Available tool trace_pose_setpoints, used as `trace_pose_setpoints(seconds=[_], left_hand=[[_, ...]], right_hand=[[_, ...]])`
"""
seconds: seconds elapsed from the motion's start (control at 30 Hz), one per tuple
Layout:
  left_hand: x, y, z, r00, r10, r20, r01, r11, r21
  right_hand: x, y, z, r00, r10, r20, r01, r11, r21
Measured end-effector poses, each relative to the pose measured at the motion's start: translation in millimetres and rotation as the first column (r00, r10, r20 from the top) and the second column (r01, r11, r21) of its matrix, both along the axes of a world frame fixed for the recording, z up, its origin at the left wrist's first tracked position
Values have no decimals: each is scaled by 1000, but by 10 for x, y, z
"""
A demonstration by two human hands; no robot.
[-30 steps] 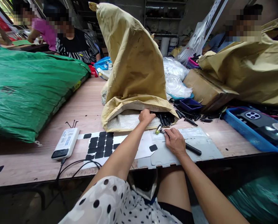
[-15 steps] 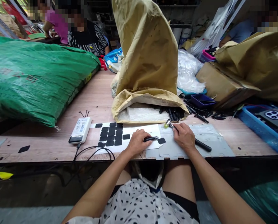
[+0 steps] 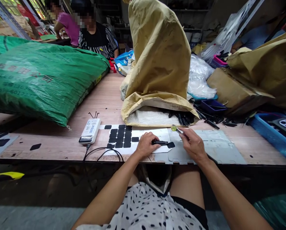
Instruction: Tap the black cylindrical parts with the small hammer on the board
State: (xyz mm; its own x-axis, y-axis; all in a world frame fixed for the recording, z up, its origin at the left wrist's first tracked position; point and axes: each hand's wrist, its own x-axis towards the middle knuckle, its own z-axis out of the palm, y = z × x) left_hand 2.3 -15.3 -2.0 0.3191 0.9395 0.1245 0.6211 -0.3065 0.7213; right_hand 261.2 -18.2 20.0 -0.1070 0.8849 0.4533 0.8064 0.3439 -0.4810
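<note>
My left hand [image 3: 146,145] rests at the right part of the white sheet, its fingers closed on a slim black pen-like part [image 3: 160,142] that points right. A loose black rounded pad [image 3: 171,145] lies by the tip of that part. To the right, my right hand [image 3: 194,143] grips a small hammer [image 3: 174,128] with a yellowish face. Most of the hammer's handle is hidden by my hand and forearm. Several black square pads [image 3: 119,135] sit in rows on the white sheet [image 3: 143,131]. Beneath my right hand is a grey board [image 3: 219,143].
Behind my hands stands a big brown paper sack [image 3: 162,57], black parts [image 3: 183,118] in its mouth. A green sack [image 3: 47,80] lies left, near a white power bank [image 3: 90,131] with a cable. A blue tray [image 3: 272,134] is at right. People [image 3: 97,38] sit beyond.
The view has shifted, moving the scene slightly right. My right hand has tilted the hammer, whose handle no longer shows clearly behind it. The black part's tip now reaches the loose pad.
</note>
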Motion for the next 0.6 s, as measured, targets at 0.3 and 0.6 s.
trace_pose_setpoints(seconds=[0.3,0.6], left_hand=[[14,-13,47,1000,27,11,-26,1000,-13],[26,-20,37,999,40,24,-40,999,1]], right_hand=[[-496,-457,128,974,211,-81,-217,973,-75],[-452,-518,137,991,130,-16,-131,988,-80]])
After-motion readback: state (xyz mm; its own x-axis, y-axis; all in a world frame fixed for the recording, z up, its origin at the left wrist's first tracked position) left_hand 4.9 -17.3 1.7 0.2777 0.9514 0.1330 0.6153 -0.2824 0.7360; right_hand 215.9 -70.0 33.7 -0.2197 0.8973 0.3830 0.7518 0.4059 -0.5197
